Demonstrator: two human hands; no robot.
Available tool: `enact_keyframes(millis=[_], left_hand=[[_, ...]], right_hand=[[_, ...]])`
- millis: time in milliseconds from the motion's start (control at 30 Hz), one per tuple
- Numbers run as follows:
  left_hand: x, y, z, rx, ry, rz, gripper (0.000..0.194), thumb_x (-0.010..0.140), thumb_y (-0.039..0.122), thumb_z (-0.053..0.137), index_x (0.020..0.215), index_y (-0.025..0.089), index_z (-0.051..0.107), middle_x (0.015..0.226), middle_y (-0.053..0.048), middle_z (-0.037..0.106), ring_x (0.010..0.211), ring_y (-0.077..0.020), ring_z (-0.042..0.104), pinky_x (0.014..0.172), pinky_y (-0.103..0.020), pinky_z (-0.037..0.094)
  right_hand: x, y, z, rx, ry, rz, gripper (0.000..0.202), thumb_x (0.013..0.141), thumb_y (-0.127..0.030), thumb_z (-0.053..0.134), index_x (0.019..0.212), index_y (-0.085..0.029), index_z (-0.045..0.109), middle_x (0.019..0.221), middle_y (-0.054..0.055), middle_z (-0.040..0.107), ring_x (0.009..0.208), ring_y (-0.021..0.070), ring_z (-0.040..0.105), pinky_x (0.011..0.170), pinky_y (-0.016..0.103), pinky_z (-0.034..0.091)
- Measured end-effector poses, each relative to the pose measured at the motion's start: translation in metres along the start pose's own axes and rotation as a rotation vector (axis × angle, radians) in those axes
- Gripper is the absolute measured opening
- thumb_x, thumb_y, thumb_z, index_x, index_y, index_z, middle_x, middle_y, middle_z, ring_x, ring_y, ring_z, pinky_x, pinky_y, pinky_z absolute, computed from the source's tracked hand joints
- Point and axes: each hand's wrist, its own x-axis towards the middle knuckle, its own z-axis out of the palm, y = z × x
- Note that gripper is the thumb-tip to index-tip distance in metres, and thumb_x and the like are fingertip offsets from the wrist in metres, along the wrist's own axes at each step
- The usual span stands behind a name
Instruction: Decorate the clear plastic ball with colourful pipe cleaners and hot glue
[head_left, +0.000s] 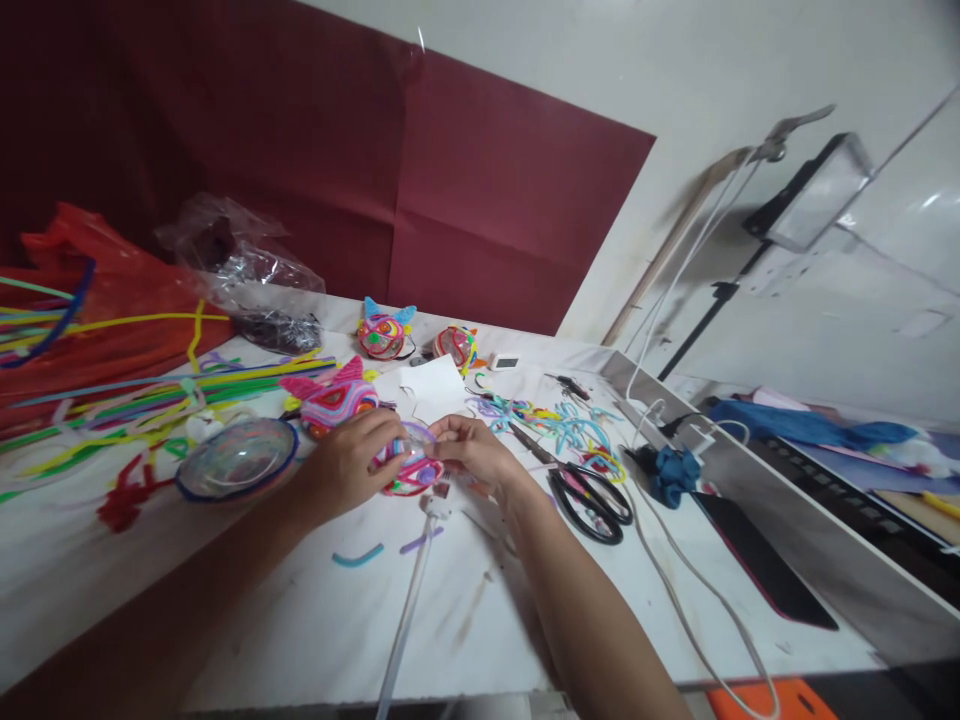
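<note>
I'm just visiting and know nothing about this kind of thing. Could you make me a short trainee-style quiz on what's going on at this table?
1. True or false: the black-handled scissors lie on the white tabletop, to the right of the right hand.

2. What colour is the rim of the clear dish beside the left forearm?
A) Yellow
B) Dark blue
C) Orange

3. Fill in the blank: both hands are at the small decorated piece; the hand farther from the scissors is the ____ one.

Key: 1. True. 2. B. 3. Left.
</note>
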Motion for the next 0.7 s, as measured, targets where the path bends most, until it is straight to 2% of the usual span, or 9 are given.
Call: enact_keyframes(millis=[300,700], left_hand=[[-0.0012,0.0003,0.0005,-0.029,0.001,-0.007,0.009,0.092,0.021,0.057,0.093,0.017,0.066,0.097,-0.01,0.073,0.097,-0.0244,0.07,0.086,-0.037,0.058],[-0.0004,-0.0022,-0.002,-0.067,-0.007,-0.002,0.01,0.092,0.022,0.057,0.093,0.018,0.066,0.098,-0.01,0.073,0.096,-0.023,0.07,0.087,-0.034,0.058]], right_hand=[[-0.0021,0.0036,-0.0041,0.001,-0.022,-0.009,0.03,0.048,-0.018,0.084,0.071,-0.018,0.063,0.047,-0.007,0.057,0.039,0.006,0.039,0.04,0.018,0.024],[-0.0058,-0.001,-0.0005,0.016,-0.003,0.002,0.036,0.045,-0.017,0.086,0.07,-0.018,0.06,0.045,-0.007,0.058,0.037,0.0053,0.039,0.039,0.017,0.024]])
